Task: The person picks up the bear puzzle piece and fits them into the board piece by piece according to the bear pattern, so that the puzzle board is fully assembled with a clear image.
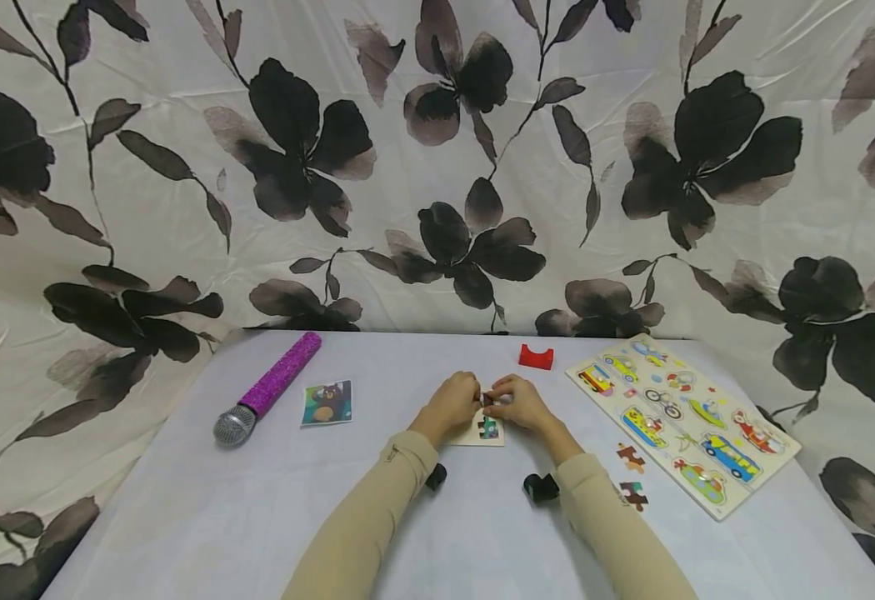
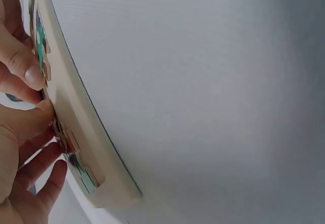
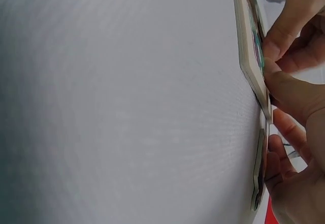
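A small wooden puzzle tray (image 1: 475,438) lies at the middle of the table, with coloured pieces set in it, one green piece (image 1: 488,427) near its front right corner. My left hand (image 1: 449,406) and right hand (image 1: 520,403) meet over the tray's far part. Between their fingertips is a dark brown puzzle piece (image 1: 487,399), which thumbs and fingers of both hands pinch at the tray surface. The left wrist view shows the left hand (image 2: 23,153) low along the tray edge. In the right wrist view, a loose flat piece (image 3: 258,173) lies beside the right hand's (image 3: 302,107) lower fingers.
Two loose jigsaw pieces (image 1: 631,457) lie right of the right forearm, near a large vehicle puzzle board (image 1: 683,421). A red notched block (image 1: 536,357) stands farther back. To the left are a bear picture card (image 1: 327,403) and a glittery pink microphone (image 1: 280,375).
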{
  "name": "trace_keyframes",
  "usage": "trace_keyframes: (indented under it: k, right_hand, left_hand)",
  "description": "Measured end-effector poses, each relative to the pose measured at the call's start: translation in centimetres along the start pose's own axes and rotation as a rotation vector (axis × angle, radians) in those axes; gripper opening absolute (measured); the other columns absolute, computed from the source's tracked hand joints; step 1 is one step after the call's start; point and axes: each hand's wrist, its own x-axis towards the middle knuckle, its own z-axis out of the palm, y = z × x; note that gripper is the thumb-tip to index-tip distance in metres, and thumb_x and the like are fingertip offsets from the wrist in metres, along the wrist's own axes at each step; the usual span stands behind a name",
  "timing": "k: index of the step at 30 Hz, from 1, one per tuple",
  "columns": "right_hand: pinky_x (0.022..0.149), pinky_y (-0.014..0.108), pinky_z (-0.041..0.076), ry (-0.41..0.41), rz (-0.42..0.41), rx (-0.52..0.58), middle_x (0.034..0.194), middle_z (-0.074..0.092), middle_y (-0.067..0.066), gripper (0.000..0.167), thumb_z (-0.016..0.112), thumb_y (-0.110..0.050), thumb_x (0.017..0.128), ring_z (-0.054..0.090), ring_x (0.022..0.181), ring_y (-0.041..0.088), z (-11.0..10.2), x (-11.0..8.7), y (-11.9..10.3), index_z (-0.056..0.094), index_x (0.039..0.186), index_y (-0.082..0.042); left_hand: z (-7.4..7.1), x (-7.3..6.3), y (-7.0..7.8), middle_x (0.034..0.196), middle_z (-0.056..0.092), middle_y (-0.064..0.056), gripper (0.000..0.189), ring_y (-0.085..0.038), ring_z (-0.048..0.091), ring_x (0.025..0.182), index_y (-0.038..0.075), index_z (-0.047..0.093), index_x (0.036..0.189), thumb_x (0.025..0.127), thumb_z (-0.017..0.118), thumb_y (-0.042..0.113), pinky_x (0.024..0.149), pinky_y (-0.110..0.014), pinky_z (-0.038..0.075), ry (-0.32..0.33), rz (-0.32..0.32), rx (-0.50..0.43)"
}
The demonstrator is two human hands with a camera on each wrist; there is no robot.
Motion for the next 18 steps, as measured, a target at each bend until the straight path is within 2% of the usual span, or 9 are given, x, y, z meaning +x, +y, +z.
trace_keyframes:
  k: [4, 8, 15, 18]
  right_hand:
    - [0.095, 0.046, 0.044, 0.002, 0.009, -0.006, 0.108, 0.06, 0.015, 0.03, 0.078, -0.011, 0.076, 0.055, 0.105, 0.03, 0.1, 0.1, 0.2, 0.071, 0.1, 0.005]
    - [0.095, 0.047, 0.044, 0.004, 0.015, -0.018, 0.108, 0.06, 0.015, 0.03, 0.078, -0.011, 0.077, 0.054, 0.105, 0.031, 0.0, 0.1, 0.1, 0.071, 0.101, 0.005]
    - [0.095, 0.048, 0.043, 0.005, -0.024, -0.034, 0.107, 0.06, 0.017, 0.031, 0.078, -0.01, 0.076, 0.055, 0.104, 0.033, 0.0, -0.1, -0.1, 0.07, 0.101, 0.007]
    - [0.095, 0.049, 0.043, 0.008, -0.029, -0.037, 0.107, 0.06, 0.017, 0.031, 0.078, -0.01, 0.076, 0.055, 0.104, 0.034, 0.1, -0.2, 0.1, 0.07, 0.101, 0.007]
  left_hand:
    - [-0.2, -0.2, 0.2, 0.085, 0.061, -0.003, 0.008, -0.017, 0.057, 0.084, 0.004, 0.073, 0.09, 0.085, 0.067, 0.007, 0.077, -0.028, 0.049, 0.015, 0.024, 0.002]
    - [0.0, -0.2, 0.3, 0.087, 0.062, -0.002, 0.009, -0.018, 0.059, 0.086, 0.007, 0.075, 0.088, 0.085, 0.067, 0.008, 0.079, -0.029, 0.05, 0.033, 0.037, 0.062]
    - [0.5, -0.4, 1.0, 0.102, 0.063, -0.001, 0.006, -0.018, 0.058, 0.096, 0.01, 0.073, 0.087, 0.085, 0.068, 0.009, 0.082, -0.032, 0.051, -0.004, 0.014, 0.162]
    - [0.7, -0.9, 1.2, 0.105, 0.061, -0.003, 0.009, -0.018, 0.057, 0.098, 0.009, 0.073, 0.09, 0.086, 0.066, 0.01, 0.083, -0.032, 0.051, -0.001, 0.001, 0.154]
